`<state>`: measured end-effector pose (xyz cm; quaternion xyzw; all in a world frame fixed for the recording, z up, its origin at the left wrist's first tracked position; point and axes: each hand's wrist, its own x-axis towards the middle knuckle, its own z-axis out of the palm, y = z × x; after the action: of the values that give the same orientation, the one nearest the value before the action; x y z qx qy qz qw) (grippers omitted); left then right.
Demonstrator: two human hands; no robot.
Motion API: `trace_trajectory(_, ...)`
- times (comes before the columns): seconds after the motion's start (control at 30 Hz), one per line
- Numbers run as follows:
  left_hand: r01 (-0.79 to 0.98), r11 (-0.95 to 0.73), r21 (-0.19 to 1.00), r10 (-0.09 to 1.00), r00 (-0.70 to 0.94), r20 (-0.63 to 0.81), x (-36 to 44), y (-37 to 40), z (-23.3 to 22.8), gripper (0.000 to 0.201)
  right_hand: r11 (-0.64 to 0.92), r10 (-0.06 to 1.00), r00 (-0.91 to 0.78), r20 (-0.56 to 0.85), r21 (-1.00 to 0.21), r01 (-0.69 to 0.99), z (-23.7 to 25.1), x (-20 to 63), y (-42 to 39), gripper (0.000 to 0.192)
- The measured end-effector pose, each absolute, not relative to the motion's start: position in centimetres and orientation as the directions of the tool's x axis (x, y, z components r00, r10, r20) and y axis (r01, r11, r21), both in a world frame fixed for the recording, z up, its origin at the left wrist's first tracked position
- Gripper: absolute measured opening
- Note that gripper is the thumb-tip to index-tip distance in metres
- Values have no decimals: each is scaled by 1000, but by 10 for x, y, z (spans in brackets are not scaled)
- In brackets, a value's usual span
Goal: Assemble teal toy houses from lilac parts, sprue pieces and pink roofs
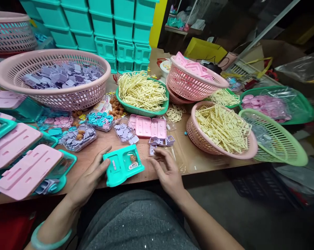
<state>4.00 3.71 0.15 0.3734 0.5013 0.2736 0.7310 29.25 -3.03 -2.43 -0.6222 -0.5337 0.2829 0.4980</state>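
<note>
A teal plastic case (pixel 122 166) lies at the table's front edge, slightly turned, with two recesses. In its right recess are a small brown figure (pixel 133 158) and an oval sticker (pixel 133 166); a thin pink strip sits in the left one. My left hand (pixel 93 170) holds the case by its left side, thumb on the rim and fingers along the upper corner. To the right of the case, my right hand (pixel 168 170) is loosely curled, with a gap between thumb and fingers. Its fingertips are close to a lavender plastic part (pixel 152 150); whether they touch it is unclear.
Behind the case lie an open pink case (pixel 149 126) and a tub of lavender pieces (pixel 124 130). Baskets of cream sticks (pixel 222 130) and lavender parts (pixel 63 76) surround the area. Pink-lidded teal cases (pixel 29 172) are stacked left, teal bins (pixel 104 21) behind.
</note>
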Motion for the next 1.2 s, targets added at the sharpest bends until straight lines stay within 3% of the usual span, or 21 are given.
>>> trace_trajectory(0.1,-96,590,802,782,313,-539,39,35,-1,78,65,912,279,302,-777,626,-32,316,-31,20)
trace_trajectory(0.23,-205,607,768,782,326,-531,44,37,-4,72,-8,923,246,295,-626,780,-46,319,-17,44)
trace_trajectory(0.33,-260,611,748,783,333,-524,49,34,-4,57,-92,895,298,331,-517,851,-54,311,-9,37)
trace_trajectory(0.5,-265,566,781,821,267,-504,56,26,-1,45,108,933,74,352,-472,875,-56,302,-15,22)
trace_trajectory(0.6,-254,545,799,836,232,-497,56,25,-2,46,266,935,-119,335,-437,859,-54,298,-28,30)
trace_trajectory(0.7,-247,541,804,838,247,-487,50,25,-7,43,473,875,-334,351,-469,746,-50,297,-45,34)
trace_trajectory(0.77,-248,547,800,830,284,-479,45,25,-13,42,495,861,-323,391,-502,709,-45,300,-51,37)
trace_trajectory(0.9,-248,563,789,816,320,-482,38,26,-20,47,290,926,-49,376,-619,730,-35,303,-40,31)
trace_trajectory(1.07,-237,521,820,841,308,-445,45,23,-10,48,130,982,1,191,-672,729,-30,294,-15,14)
trace_trajectory(1.2,-224,454,862,880,261,-396,58,13,-3,46,48,958,215,188,-849,526,-2,283,-27,16)
